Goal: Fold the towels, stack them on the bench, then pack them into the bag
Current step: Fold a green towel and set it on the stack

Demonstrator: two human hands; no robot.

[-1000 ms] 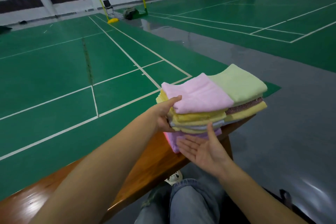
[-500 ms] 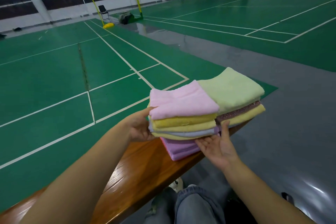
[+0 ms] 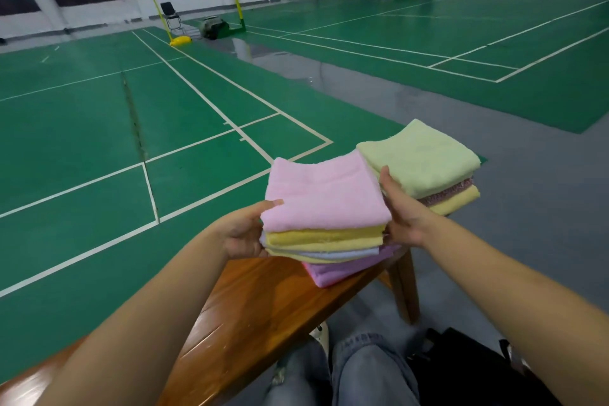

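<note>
A stack of folded towels point(image 3: 324, 201), pink on top with yellow and pale lilac ones beneath, is held just above a purple towel point(image 3: 342, 269) that lies on the wooden bench point(image 3: 263, 300). My left hand point(image 3: 245, 231) grips the stack's left side, thumb on the pink towel. My right hand point(image 3: 400, 211) grips its right side, thumb up against the edge. A second pile point(image 3: 425, 168), light green over a dark pink and a yellow towel, sits at the bench's far end. A black bag point(image 3: 468, 369) lies on the floor at lower right.
The bench runs from lower left to its leg point(image 3: 407, 287) at the right end. My knees in jeans point(image 3: 346, 369) are below it. Green badminton courts and a grey floor strip point(image 3: 494, 241) lie around. A chair point(image 3: 171, 15) and net posts stand far off.
My right hand has turned from palm-up under the stack's front to gripping its right side. The upper towels have lifted and shifted left, away from the green pile, leaving the purple towel on the bench.
</note>
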